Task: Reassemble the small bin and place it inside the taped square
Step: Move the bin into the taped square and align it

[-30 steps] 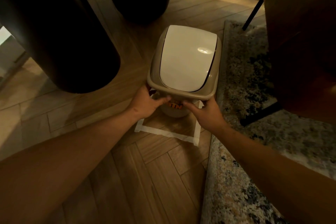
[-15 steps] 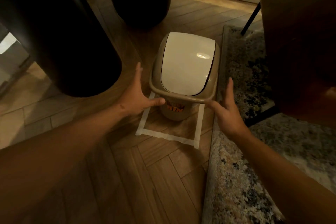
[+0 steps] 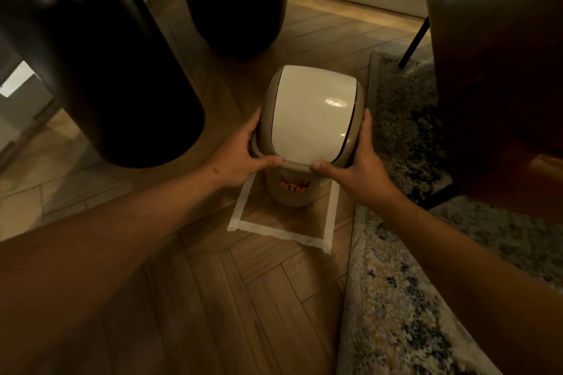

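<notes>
We have the small bin [image 3: 304,143] standing upright on the wooden floor [image 3: 213,298], its tan body carrying an orange label toward us and its tan lid collar topped by a pale swing flap [image 3: 313,119]; the bin looks assembled, with the collar seated on the body, though we cannot tell from here whether it is pressed fully home; its base sits within the taped square [image 3: 280,233], toward the far side, leaving bare floor between it and the near strip of tape; our left hand [image 3: 240,155] wraps the left edge of the collar, thumb laid along the near rim and fingers curled round the side; our right hand [image 3: 356,164] mirrors it on the right edge, so both hands are closed on the collar with nothing else held; gripping at 2 opposite sides, we judge, lets us press the collar down evenly or shift the whole bin without tipping it; a patterned rug [image 3: 411,283] lies just beside the square's right strip; 2 dark cylindrical forms [image 3: 100,70] stand beyond on the left, and a dark chair [image 3: 499,70] on the right.
</notes>
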